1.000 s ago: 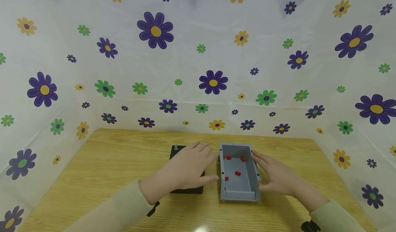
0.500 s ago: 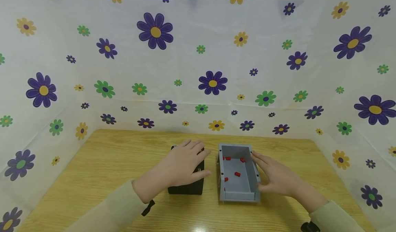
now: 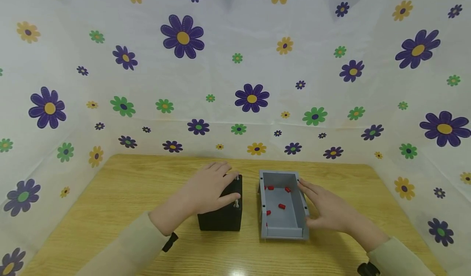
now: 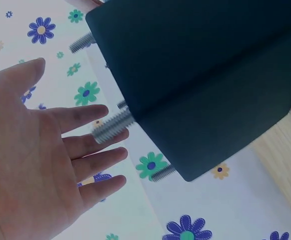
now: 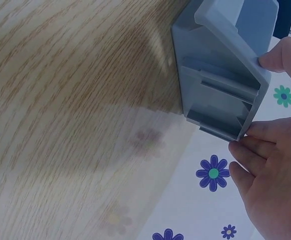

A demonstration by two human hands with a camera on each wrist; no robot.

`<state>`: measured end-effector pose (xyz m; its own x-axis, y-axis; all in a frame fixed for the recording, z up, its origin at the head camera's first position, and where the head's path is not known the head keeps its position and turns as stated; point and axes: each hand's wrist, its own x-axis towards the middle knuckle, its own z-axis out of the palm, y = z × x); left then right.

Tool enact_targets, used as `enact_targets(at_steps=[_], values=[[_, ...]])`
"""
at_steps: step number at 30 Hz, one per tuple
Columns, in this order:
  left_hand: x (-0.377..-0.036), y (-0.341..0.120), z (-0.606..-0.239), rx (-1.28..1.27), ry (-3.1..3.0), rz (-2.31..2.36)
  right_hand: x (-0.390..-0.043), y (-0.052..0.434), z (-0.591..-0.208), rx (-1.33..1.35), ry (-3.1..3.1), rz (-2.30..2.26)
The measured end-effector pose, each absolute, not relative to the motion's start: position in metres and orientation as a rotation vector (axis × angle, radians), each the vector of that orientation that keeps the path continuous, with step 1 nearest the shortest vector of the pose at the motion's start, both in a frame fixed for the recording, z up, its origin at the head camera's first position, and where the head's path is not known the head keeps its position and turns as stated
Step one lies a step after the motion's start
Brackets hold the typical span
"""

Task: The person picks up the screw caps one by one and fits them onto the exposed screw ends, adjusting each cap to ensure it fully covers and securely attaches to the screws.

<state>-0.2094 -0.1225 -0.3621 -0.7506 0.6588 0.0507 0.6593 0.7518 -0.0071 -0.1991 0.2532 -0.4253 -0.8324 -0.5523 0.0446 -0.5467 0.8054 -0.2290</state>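
left hand (image 3: 196, 192) spread, black box (image 3: 220, 223) beneath; right hand (image 3: 329, 208) unclenched, fingers touching grey bin (image 3: 285, 233) at its left.

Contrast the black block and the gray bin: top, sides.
The black block has threaded studs on top; the gray bin is open-topped, holding red cylindrical pieces. The block's visible sides look flat; the bin's outer side has molded rails. Both sit on the wood-grain table.
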Motion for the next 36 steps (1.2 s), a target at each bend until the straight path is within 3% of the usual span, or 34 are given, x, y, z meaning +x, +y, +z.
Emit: enact_targets(at_steps=[36], values=[[-0.227, -0.176, -0.373, -0.798, -2.983, -0.225, -0.198, 0.253, -0.427, -0.908, 2.982, -0.348]])
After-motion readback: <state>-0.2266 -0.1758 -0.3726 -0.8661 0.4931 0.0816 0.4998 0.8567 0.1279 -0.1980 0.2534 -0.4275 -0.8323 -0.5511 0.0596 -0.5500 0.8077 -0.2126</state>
